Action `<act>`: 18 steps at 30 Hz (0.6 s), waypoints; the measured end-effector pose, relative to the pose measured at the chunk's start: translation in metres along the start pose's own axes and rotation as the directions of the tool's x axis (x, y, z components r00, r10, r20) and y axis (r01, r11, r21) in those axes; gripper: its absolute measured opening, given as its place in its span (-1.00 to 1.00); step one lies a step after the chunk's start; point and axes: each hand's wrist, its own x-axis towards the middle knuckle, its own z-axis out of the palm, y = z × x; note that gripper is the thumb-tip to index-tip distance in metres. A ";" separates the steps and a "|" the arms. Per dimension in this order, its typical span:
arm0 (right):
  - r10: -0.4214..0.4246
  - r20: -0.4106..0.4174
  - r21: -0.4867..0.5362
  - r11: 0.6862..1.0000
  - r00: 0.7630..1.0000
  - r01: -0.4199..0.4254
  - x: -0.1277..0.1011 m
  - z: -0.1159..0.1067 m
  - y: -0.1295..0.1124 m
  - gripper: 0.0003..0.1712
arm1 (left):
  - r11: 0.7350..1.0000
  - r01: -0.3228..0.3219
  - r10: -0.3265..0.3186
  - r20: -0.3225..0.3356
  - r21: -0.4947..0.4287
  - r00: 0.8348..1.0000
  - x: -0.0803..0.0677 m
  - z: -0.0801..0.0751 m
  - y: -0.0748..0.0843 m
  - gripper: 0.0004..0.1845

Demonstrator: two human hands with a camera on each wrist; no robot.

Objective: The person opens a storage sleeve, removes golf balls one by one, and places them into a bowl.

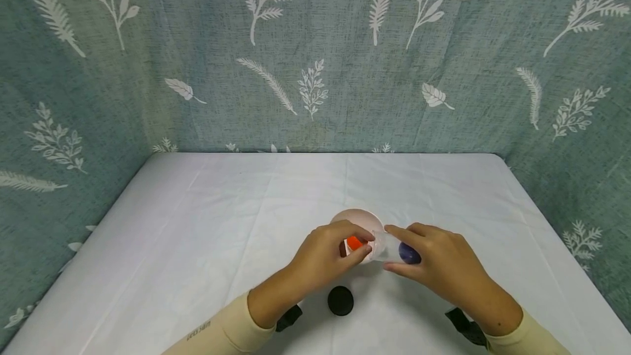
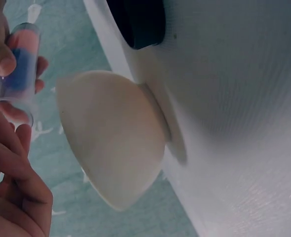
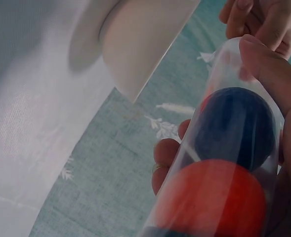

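A clear tube (image 3: 219, 74) lies in the grip of my right hand (image 1: 439, 248), its thumb and fingers on either side. Inside the tube are a blue ball (image 3: 236, 126) and a red ball (image 3: 214, 197), with a dark edge below them. My left hand (image 1: 327, 245) is at the other end of the tube, fingers loosely bent and fingertips right at the rim. Behind the left hand stands a pale bowl (image 1: 356, 215). An orange ball (image 1: 354, 242) shows within the bowl's outline, partly hidden by the left fingers.
A black round lid-like piece (image 1: 340, 301) lies on the white-covered table (image 1: 222, 223) in front of the bowl. Green leaf-patterned cloth (image 1: 315, 43) hangs behind the table and at both sides. Black pieces (image 1: 465, 326) show at the wrists.
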 end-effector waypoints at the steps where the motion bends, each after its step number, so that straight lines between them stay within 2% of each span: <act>1: -0.006 -0.004 0.002 1.000 1.000 0.006 0.000 0.000 0.000 -0.28 | 1.000 -0.006 0.006 0.001 0.000 1.000 0.000 0.000 0.000 -0.84; 13: -0.074 -0.045 0.013 0.997 0.996 0.075 0.000 0.003 -0.001 -0.27 | 1.000 -0.023 0.023 0.015 0.012 1.000 -0.003 0.004 0.001 -0.86; 18: -0.055 -0.011 -0.007 0.998 0.998 0.055 -0.001 0.002 -0.003 -0.27 | 0.999 -0.030 0.030 0.015 0.020 0.999 -0.004 0.003 0.001 -0.86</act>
